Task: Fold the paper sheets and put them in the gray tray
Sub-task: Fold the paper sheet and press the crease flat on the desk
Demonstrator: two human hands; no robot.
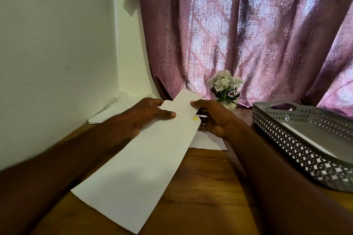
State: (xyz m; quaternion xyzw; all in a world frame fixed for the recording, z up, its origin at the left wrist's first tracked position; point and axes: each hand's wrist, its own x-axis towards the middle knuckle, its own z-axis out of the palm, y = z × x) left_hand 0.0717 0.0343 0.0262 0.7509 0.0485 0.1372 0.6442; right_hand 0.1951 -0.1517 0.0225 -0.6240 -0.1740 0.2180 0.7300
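— How far along?
— Both hands, left grip (150, 114) and right grip (212, 118), pinch a long folded white paper sheet (145, 158) over the wooden counter (206, 187).
— And the perforated gray plastic tray (298, 139)?
— Holds paper already; loose sheets (208, 140) remain.

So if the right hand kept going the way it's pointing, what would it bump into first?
The right hand points leftward across the folded paper, so it would probably meet the left hand gripping the other edge, though depth is uncertain.

Left hand (145, 114) and right hand (214, 118) pinching folded paper sheet (145, 158) over wooden table (206, 187), gray tray (286, 139) right
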